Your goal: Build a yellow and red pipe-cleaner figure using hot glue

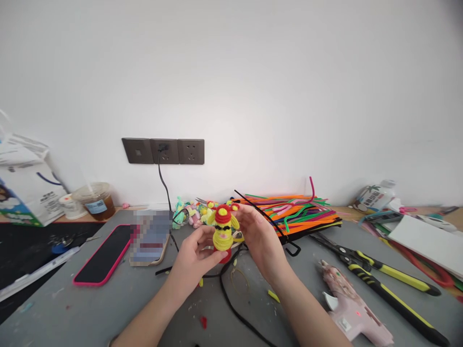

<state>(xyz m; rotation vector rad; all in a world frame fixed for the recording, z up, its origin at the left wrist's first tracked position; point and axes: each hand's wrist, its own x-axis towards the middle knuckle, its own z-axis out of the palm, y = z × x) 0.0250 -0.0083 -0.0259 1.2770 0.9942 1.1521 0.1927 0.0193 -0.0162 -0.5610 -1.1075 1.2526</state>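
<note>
A small figure of wound yellow and red pipe cleaners (pixel 223 233) stands upright between my hands. It has a red hat-like top, yellow ear-like loops and a black band across its front. My left hand (pixel 197 255) grips its red base, with the thumb in front and the fingers around the left side. At the upper right, the fingers of my right hand (pixel 258 236) are closed against a red loop beside the hat; some fingertips are hidden. Below, a black cable (pixel 231 299) runs over the grey mat (pixel 144 308), near a few yellow and red scraps.
Two phones lie left, one pink-edged (pixel 103 255). A drink cup (pixel 96 200) stands beyond them. Bundled colourful pipe cleaners (pixel 300 212) lie behind my right hand. Long-handled pliers (pixel 383 284) and a pink glue gun (pixel 350 308) occupy the right. A wall socket panel (pixel 162 151) is behind.
</note>
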